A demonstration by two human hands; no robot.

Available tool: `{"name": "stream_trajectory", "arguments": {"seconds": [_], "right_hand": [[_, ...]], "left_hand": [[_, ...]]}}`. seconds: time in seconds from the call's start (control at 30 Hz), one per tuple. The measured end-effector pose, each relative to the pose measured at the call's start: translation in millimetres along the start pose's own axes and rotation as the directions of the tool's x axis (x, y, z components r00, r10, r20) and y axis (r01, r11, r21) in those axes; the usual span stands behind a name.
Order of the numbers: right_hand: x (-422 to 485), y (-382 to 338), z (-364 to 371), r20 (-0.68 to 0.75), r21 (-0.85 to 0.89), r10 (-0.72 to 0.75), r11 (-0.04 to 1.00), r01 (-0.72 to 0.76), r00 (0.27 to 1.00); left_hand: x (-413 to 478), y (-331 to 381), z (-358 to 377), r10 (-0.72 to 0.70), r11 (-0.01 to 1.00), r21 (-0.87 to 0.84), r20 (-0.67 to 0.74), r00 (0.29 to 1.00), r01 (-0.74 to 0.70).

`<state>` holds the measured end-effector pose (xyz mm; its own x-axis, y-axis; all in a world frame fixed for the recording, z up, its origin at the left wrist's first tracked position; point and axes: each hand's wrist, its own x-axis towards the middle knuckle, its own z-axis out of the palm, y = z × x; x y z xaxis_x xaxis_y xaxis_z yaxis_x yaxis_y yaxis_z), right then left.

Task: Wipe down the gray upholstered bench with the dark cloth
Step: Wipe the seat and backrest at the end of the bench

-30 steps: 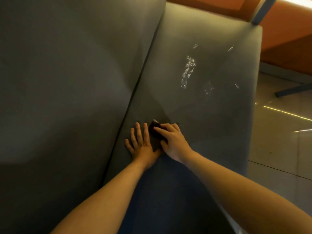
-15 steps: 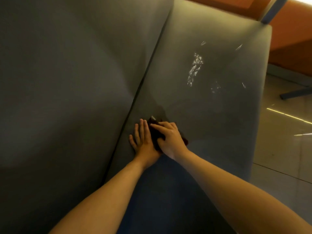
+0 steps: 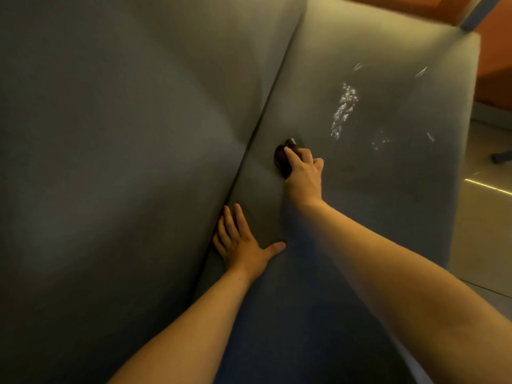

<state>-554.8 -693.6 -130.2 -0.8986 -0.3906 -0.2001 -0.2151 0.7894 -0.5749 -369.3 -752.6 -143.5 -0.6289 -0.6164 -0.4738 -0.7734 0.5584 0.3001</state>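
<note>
right hand (image 3: 303, 176) slid ahead | fingers (image 3: 291, 156) curled over cloth (image 3: 280, 159), gripping | left hand (image 3: 243, 245) flat on bench (image 3: 388, 203)

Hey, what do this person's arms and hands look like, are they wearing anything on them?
The left hand and right hand are bare: no gloves, and no rings or watch visible. The left forearm and right forearm are bare too; no sleeve shows in view.

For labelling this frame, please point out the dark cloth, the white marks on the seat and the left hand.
dark cloth (image 3: 280, 159), head view, exposed left part.
white marks (image 3: 343, 109), head view, middle of largest streak.
left hand (image 3: 242, 246), head view, back of hand.
</note>
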Motion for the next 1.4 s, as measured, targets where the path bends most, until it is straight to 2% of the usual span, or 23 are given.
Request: {"name": "stream_trajectory", "arguments": {"seconds": [0.07, 0.2, 0.3, 0.4, 0.43, 0.5, 0.57, 0.6, 0.67, 0.77, 0.9, 1.03, 1.07, 1.1, 1.13, 1.17, 1.2, 1.3, 1.4], "right_hand": [[-4, -15, 8, 0.036, 0.026, -0.016, 1.000, 0.015, 0.999], [-64, -32, 36, 0.154, 0.042, -0.251, 0.968, 0.247, 0.956], [-88, -32, 35, 0.245, 0.082, -0.269, 0.963, 0.256, 0.932], [-76, -23, 25, 0.269, 0.001, -0.345, 0.934, 0.358, 0.899], [-65, -21, 23, 0.229, -0.026, -0.339, 0.935, 0.354, 0.912], [-40, -23, 17, 0.161, -0.026, -0.206, 0.977, 0.212, 0.965], [-25, -32, 16, 0.145, 0.025, -0.072, 0.997, 0.069, 0.987], [-26, -36, 17, 0.154, 0.025, -0.063, 0.998, 0.060, 0.986], [-42, -38, 24, 0.182, 0.010, -0.145, 0.989, 0.146, 0.973], [-76, -26, 30, 0.276, -0.049, -0.310, 0.941, 0.335, 0.910], [-97, -15, 16, 0.399, -0.161, -0.259, 0.924, 0.346, 0.880], [-130, -11, -9, 0.498, -0.195, -0.060, 0.964, 0.179, 0.865], [-137, -13, -16, 0.506, -0.178, 0.038, 0.982, 0.062, 0.862], [-143, -15, -23, 0.506, -0.112, 0.166, 0.986, -0.126, 0.846], [-150, -20, -32, 0.507, 0.004, 0.291, 0.940, -0.340, 0.811], [-156, -25, -42, 0.508, 0.142, 0.378, 0.849, -0.509, 0.774], [-162, -32, -54, 0.507, 0.264, 0.421, 0.755, -0.600, 0.752], [-172, -42, -87, 0.469, 0.526, 0.433, 0.563, -0.637, 0.770], [-186, -47, -133, 0.441, 0.650, 0.464, 0.426, -0.630, 0.768]], "left_hand": [[0, -2, 2, 0.010, 1.000, -0.017, -0.011, 1.000, -0.010], [-2, 2, -1, -0.024, 0.998, -0.052, -0.064, 0.998, 0.020], [1, 0, -8, -0.013, 0.999, 0.043, 0.042, 0.999, 0.011], [-2, -1, -8, 0.002, 1.000, -0.027, 0.025, 1.000, -0.001], [-3, -1, -7, 0.008, 0.999, -0.053, 0.017, 1.000, -0.007], [-3, -3, -4, 0.027, 0.999, -0.045, 0.020, 0.999, -0.026], [-1, -6, -2, 0.036, 0.999, -0.017, 0.021, 0.999, -0.035], [0, -6, -1, 0.036, 0.999, -0.018, 0.013, 0.999, -0.036], [0, -5, 0, 0.029, 0.999, -0.040, 0.005, 1.000, -0.029], [1, -2, -3, 0.006, 1.000, 0.000, 0.032, 0.999, -0.006], [-3, 1, -17, 0.013, 1.000, -0.007, 0.084, 0.996, -0.012], [-25, 3, -35, 0.003, 0.999, -0.037, 0.233, 0.972, 0.006], [-36, 6, -38, -0.001, 0.996, -0.081, 0.266, 0.964, 0.023], [-47, 11, -41, -0.005, 0.988, -0.149, 0.293, 0.956, 0.051], [-57, 16, -41, -0.011, 0.970, -0.226, 0.315, 0.949, 0.086], [-66, 23, -42, -0.006, 0.944, -0.309, 0.326, 0.945, 0.113], [-73, 31, -44, 0.004, 0.912, -0.388, 0.334, 0.943, 0.134], [-96, 60, -58, 0.071, 0.759, -0.634, 0.307, 0.949, 0.148], [-122, 88, -77, 0.167, 0.645, -0.756, 0.283, 0.944, 0.113]]}}
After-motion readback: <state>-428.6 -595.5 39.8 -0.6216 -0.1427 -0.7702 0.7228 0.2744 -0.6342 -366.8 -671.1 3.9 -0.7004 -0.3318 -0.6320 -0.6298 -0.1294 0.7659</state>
